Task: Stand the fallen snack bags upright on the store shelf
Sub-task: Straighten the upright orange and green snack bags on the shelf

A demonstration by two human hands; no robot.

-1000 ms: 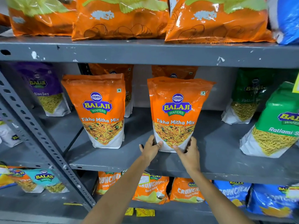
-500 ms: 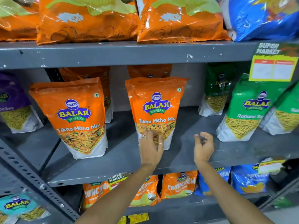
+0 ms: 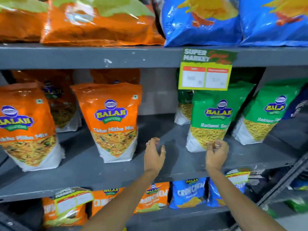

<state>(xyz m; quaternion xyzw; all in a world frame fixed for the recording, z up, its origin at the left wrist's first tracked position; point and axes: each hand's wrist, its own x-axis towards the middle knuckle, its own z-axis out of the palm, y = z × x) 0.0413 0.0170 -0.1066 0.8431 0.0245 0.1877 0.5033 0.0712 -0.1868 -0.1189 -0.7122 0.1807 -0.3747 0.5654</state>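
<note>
- Shelf (image 3: 116,174): a grey board under both hands.
- Green snack bag (image 3: 215,117): upright just beyond the right hand (image 3: 215,155); likely light, crinkly, slippery, so pinch low at its sides.
- Right hand: curled, holding nothing.
- Left hand (image 3: 154,155): open, empty.

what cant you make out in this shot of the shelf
Head view only:
- Price tag: figures blurred.
- Rear green bag: label hidden by the tag and the front green bag.
- Right hand: touching that bag or not, blurred.
- Dark bag: cut by right edge.
</note>
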